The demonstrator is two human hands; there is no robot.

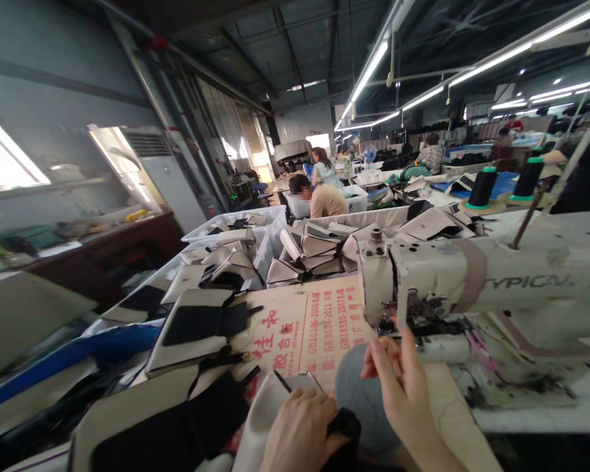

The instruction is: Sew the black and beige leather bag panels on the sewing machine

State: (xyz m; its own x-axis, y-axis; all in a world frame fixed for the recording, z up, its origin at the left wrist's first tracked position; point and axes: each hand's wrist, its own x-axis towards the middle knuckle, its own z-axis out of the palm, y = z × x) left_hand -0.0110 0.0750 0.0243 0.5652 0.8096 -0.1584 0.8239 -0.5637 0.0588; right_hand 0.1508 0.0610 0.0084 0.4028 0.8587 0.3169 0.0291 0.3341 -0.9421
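Red-printed plywood (295,328) lies beside a white TYPICAL sewing machine (526,272). Over the plywood, the left hand (299,426) clasps a beige-and-black sewn piece (261,413); the right hand (407,390), index finger (410,353) extended, hangs near the machine's head (376,278); whether it pinches anything, I cannot tell.

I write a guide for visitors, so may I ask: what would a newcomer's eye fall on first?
Probably the big sewing machine marked TYPICAL, at the right. Next, the red lettering on the board at the centre. Low in front, the left hand holds a cream piece; the right hand is near the machine.
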